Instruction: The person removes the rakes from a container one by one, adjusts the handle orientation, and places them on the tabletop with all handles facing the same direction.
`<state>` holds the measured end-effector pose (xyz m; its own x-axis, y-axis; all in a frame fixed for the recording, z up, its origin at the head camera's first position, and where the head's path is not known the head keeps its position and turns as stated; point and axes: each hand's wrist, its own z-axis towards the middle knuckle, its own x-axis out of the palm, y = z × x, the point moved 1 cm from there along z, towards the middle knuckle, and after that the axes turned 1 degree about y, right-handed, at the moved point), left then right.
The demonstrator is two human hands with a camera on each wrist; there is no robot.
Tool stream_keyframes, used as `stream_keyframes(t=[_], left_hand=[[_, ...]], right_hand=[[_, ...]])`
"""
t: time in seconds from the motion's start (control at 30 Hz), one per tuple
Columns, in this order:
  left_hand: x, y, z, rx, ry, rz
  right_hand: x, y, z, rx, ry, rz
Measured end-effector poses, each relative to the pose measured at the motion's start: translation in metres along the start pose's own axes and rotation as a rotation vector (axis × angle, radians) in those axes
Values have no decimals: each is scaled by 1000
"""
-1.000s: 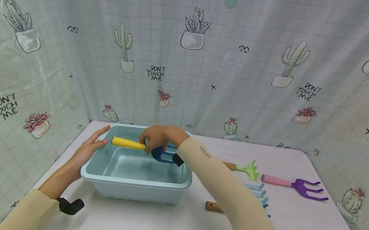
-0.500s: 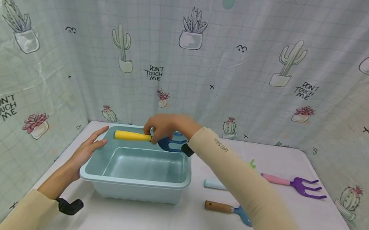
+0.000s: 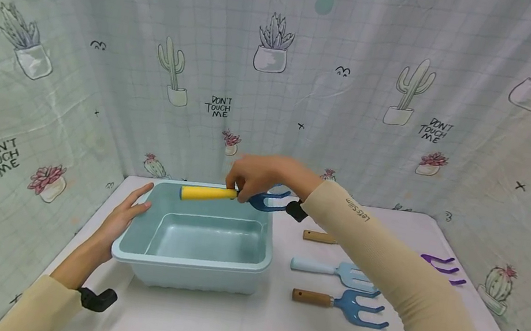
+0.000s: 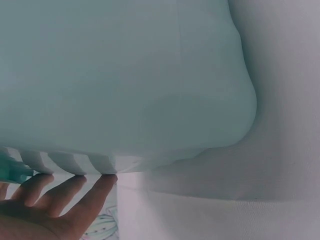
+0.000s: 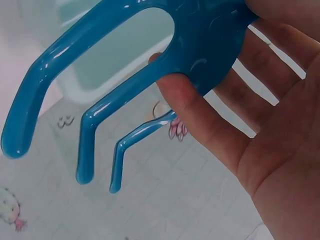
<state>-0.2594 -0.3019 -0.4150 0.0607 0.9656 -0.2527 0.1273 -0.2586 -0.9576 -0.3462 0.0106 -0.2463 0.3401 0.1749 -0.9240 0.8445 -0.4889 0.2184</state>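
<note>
My right hand (image 3: 256, 174) grips a garden fork (image 3: 234, 196) with a yellow handle and dark blue tines, held level above the far rim of a light blue plastic tub (image 3: 191, 264). In the right wrist view the blue tines (image 5: 95, 115) stick out past my thumb (image 5: 200, 115) and fingers. My left hand (image 3: 126, 215) lies with straight fingers against the tub's left outer wall (image 4: 125, 85); the fingers (image 4: 75, 192) touch its ribbed lower edge. Nothing lies inside the tub.
On the white table right of the tub lie a pale blue fork (image 3: 332, 269), a blue fork with a wooden handle (image 3: 344, 305), another wooden handle (image 3: 319, 236) and a purple fork (image 3: 443, 267), both partly hidden by my right arm. Cactus-print curtains close in the table.
My right hand has lifted the yellow-handled fork up and to the right, out of the tub to above its far rim. The left hand has stayed on the tub.
</note>
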Motion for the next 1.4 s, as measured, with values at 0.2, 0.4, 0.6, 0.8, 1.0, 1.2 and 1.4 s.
stream_keyframes(t=[0.2, 0.4, 0.6, 0.8, 1.0, 1.2, 1.4], left_hand=[[0, 3, -2, 24, 6, -1], [-1, 4, -1, 21, 9, -7], [-1, 5, 0, 20, 7, 2], [-1, 6, -1, 8, 0, 7], [0, 5, 0, 7, 6, 1], [2, 5, 0, -5, -6, 7], [0, 6, 1, -8, -10, 10]], right_hand=[[4, -13, -25, 46, -10, -19], [12, -31, -47, 80, -15, -32], [22, -45, -62, 112, -14, -4], [30, -56, -76, 116, -41, 22], [37, -68, -93, 150, -65, 54], [45, -80, -111, 179, -80, 85], [59, -90, -130, 237, -84, 107]])
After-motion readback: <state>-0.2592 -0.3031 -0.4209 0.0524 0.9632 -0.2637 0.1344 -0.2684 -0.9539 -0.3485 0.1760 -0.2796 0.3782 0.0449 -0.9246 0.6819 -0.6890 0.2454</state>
